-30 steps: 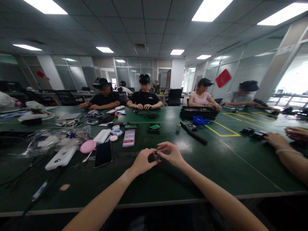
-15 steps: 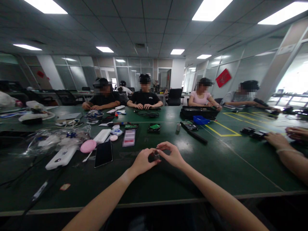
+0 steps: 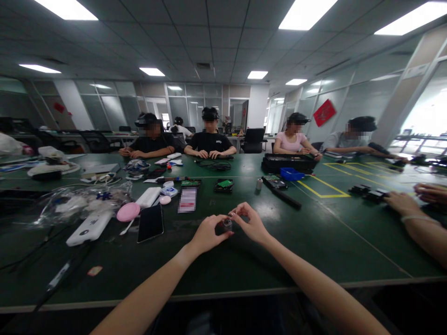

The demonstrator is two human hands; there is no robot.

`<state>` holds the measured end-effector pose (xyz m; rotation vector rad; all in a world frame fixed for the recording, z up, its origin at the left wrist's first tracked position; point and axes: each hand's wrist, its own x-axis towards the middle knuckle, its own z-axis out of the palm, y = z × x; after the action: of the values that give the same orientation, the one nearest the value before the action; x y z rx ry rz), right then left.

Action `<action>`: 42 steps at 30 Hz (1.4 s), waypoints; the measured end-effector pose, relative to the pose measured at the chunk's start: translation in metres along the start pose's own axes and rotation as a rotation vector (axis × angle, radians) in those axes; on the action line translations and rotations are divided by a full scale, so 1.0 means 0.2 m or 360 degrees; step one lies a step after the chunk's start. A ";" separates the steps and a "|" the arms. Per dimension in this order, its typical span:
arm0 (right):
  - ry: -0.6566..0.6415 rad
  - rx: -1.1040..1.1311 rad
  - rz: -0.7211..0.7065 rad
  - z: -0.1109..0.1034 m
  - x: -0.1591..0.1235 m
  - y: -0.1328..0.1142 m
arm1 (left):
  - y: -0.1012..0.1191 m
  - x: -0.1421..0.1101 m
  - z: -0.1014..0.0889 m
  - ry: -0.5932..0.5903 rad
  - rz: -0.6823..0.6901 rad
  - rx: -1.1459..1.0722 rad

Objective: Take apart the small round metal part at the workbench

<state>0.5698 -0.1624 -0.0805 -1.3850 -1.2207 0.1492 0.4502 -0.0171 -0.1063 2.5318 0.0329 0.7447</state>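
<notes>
A small grey cylinder [image 3: 226, 226] with a round, ringed top stands on the green table. My left hand [image 3: 208, 232] is closed around it from the left, with the index finger along the far side and the thumb along the near side. My right hand [image 3: 250, 224] has its thumb and index finger pinched together just above the cylinder's right edge. Whatever is between those fingertips is too small to make out. Farther off stands another grey cylinder [image 3: 259, 184]. A green circuit board on a black drive [image 3: 223, 185] lies straight ahead of my hands.
To the left are a black phone [image 3: 150, 224], a pink round lid [image 3: 128, 212], a white device [image 3: 89, 228] and clear plastic bags [image 3: 84, 200]. Ahead right lie a black bar [image 3: 286, 198] and a blue tray [image 3: 292, 174]. Co-workers sit opposite; another person's hand [image 3: 401, 204] is at right.
My right hand's fingertips have lifted slightly and shifted a little right, uncovering more of the cylinder's top. My left hand keeps its hold.
</notes>
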 end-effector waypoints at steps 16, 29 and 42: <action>-0.0124 -0.0445 -0.0253 -0.01 -0.01 0.00 | 0.00 0.01 0.01 -0.0015 -0.0053 -0.0206; -0.0032 -0.0629 -0.0310 -0.01 -0.01 0.00 | 0.01 0.00 0.00 -0.0041 -0.0057 -0.0231; -0.0061 -0.0524 -0.0110 -0.01 -0.01 0.00 | 0.02 0.00 -0.01 -0.0044 -0.0069 -0.0227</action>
<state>0.5696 -0.1659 -0.0806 -1.6255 -1.3666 -0.0779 0.4492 -0.0190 -0.1022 2.3980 0.0244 0.6706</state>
